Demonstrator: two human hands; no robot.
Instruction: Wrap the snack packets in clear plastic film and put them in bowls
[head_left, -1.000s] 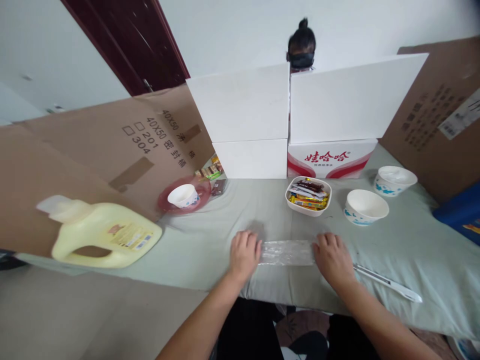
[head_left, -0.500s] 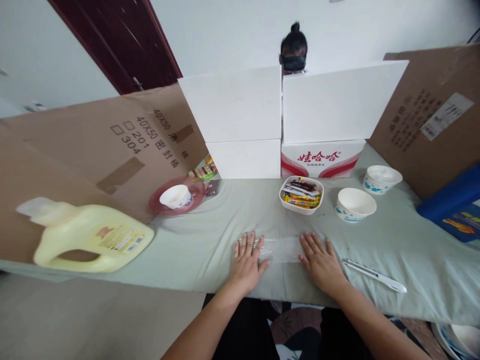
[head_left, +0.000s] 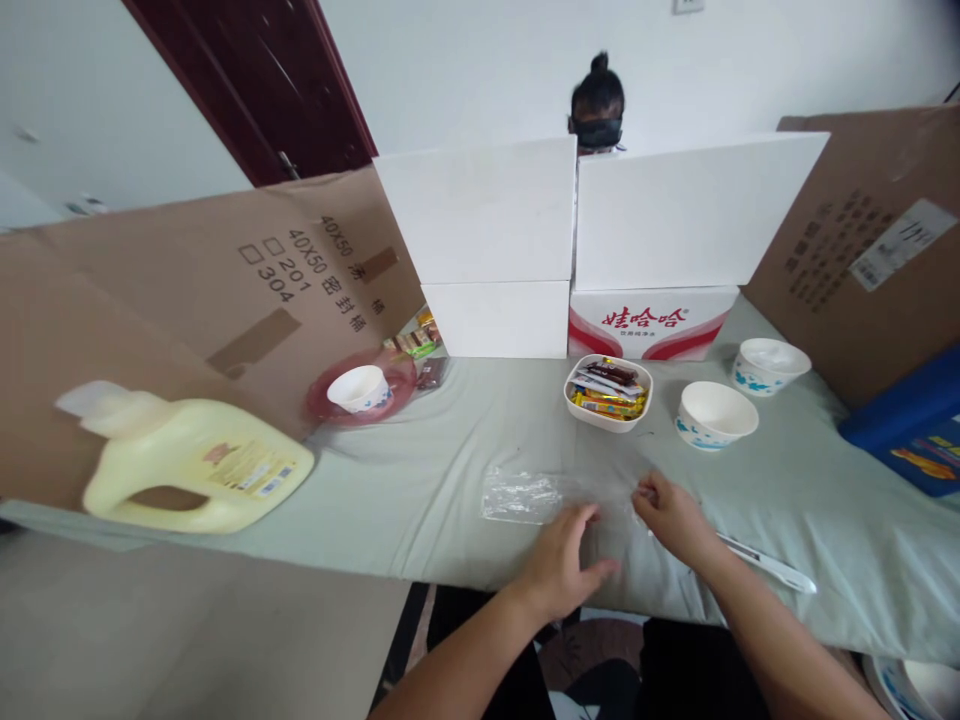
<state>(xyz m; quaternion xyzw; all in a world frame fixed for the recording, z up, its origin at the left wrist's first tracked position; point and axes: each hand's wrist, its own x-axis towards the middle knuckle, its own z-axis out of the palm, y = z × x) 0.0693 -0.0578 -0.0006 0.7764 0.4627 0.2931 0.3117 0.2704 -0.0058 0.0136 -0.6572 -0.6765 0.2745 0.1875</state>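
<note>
A clear plastic bag (head_left: 523,497) lies flat on the cloth-covered table in front of me. My right hand (head_left: 670,517) is closed at its right end, fingers pinched on the clear film. My left hand (head_left: 562,562) is over the bag's near edge, fingers curved and thumb apart, with nothing visible in its grasp. A white utility knife (head_left: 776,568) rests on the cloth, partly hidden behind my right forearm. Beyond the bag stands a white square bowl (head_left: 609,422) of wrapped snacks (head_left: 611,388).
Two paper bowls (head_left: 716,415) stand right of the snacks. At left are a yellow jug (head_left: 202,465) lying tilted and a red plate (head_left: 322,405) bearing a paper bowl (head_left: 358,388). White cartons (head_left: 495,220) and brown cardboard (head_left: 150,270) wall the table. A person (head_left: 598,100) is behind.
Both hands have left their flat, spread pose on the bag. My left hand moved right and nearer with curved fingers; the right closed at the bag's right end.
</note>
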